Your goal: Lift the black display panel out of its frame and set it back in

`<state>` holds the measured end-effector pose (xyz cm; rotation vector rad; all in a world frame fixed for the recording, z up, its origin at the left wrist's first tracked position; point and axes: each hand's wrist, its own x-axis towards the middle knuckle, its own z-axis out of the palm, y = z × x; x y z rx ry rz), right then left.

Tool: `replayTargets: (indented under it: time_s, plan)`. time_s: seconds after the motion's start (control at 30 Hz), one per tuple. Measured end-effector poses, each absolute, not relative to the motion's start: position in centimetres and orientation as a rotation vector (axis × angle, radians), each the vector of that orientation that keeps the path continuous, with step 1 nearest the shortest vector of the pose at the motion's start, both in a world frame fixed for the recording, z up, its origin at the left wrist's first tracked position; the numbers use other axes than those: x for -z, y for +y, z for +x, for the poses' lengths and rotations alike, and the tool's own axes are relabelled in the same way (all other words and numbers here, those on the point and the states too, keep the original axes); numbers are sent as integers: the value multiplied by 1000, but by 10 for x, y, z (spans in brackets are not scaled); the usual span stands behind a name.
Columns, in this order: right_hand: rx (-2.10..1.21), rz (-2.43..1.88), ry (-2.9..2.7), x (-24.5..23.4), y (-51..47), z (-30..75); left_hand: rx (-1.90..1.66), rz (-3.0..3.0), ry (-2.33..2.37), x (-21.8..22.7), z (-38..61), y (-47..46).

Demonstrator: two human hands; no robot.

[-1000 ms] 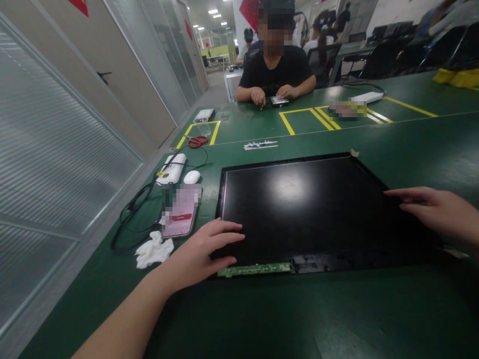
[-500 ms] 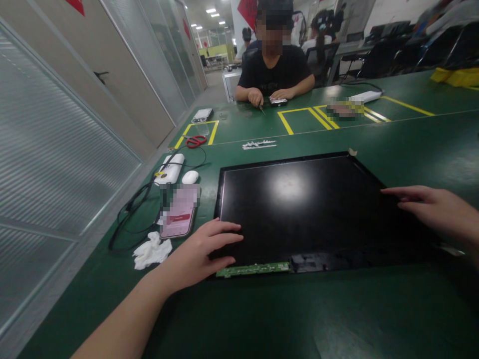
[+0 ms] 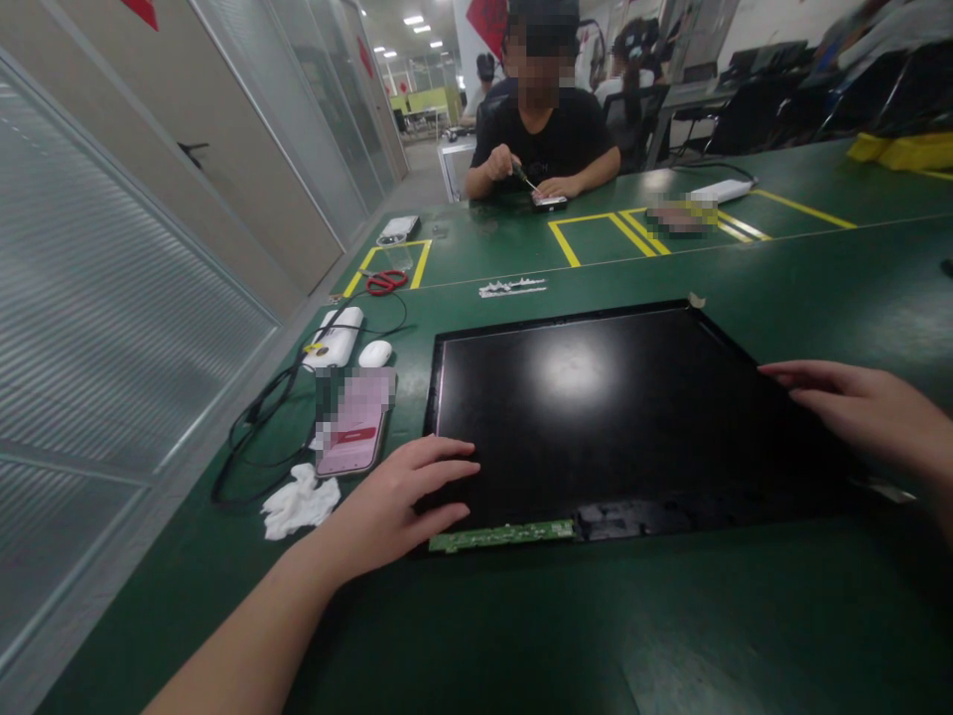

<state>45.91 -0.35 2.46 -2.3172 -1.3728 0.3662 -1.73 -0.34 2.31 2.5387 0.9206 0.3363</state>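
A black LCD display panel [image 3: 596, 427] lies flat on the green table, with light glaring off its glossy face. Along its near edge runs a narrow green circuit board [image 3: 502, 535]. My left hand [image 3: 413, 497] rests over the panel's left edge, fingers spread and lying on the surface. At the opposite side my right hand [image 3: 864, 407] is by the right edge, fingers stretched out and slightly apart, fingertips at the frame. A small scrap of tape [image 3: 697, 300] sticks up at the far right corner.
Left of the panel lie a phone [image 3: 357, 427], crumpled tissue [image 3: 302, 502], a white case [image 3: 376, 355], a white power bank [image 3: 335, 340], black cables and red scissors [image 3: 387, 283]. White strips [image 3: 512, 287] lie beyond the panel. A person [image 3: 547, 139] sits opposite, holding a screwdriver.
The person opposite has raised the screwdriver to a small device. My right hand has shifted slightly along the panel's edge; my left hand stays put. The view has tilted a little.
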Motion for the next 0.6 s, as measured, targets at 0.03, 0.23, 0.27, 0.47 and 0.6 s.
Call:
replayTargets:
  time_s: [0.03, 0.23, 0.27, 0.47, 0.6]
  plan:
    - [-375, -2298, -1353, -25, -4, 459, -355, 2551, 955, -22, -17, -3]
    - [-331, -2313, -1403, -24, -5, 458, -515, 2538, 1347, -11, -18, 0]
    - [-309, -2325, -1431, -22, -4, 459, -534, 2499, 1402, -9, -19, 1]
    - [-199, -2321, -1616, -10, 0, 471, -486, 2376, 1473, -2, -22, 6]
    - [-183, -2294, -1700, -6, 0, 476, -400, 2384, 1483, -4, -20, 8]
